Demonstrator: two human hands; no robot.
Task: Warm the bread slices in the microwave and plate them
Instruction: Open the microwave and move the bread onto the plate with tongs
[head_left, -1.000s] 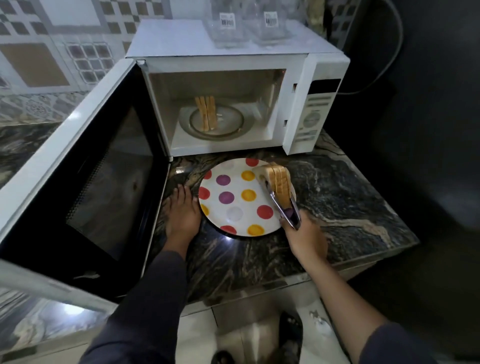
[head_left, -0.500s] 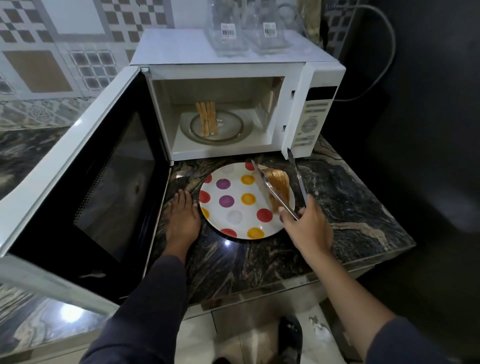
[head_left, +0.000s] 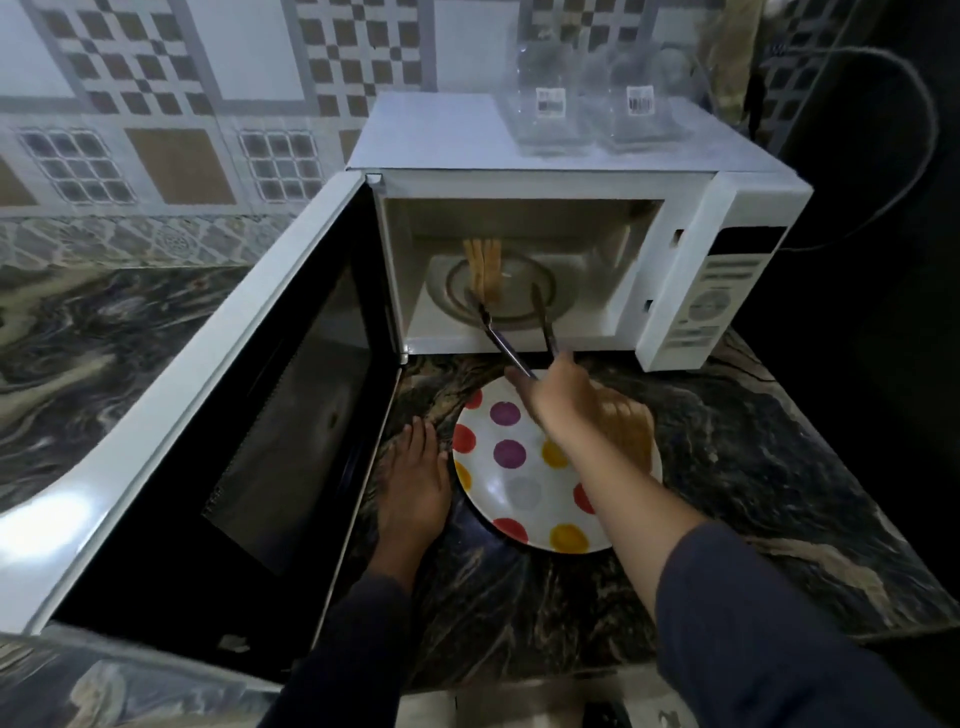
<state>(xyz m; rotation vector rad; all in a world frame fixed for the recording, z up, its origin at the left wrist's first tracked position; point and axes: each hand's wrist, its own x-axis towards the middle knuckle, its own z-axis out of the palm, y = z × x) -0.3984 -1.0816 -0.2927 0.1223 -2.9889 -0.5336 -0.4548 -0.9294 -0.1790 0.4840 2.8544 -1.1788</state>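
Our right hand (head_left: 558, 405), gripping the spread tongs (head_left: 506, 348), has moved from plate (head_left: 540, 519) into microwave (head_left: 519, 182) beside the upright bread slices (head_left: 483, 270); our left hand (head_left: 413, 488) lies flat.

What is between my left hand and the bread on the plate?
Head view: the plate, its dotted face bare, and the right forearm crossing over it lie between left hand and bread.
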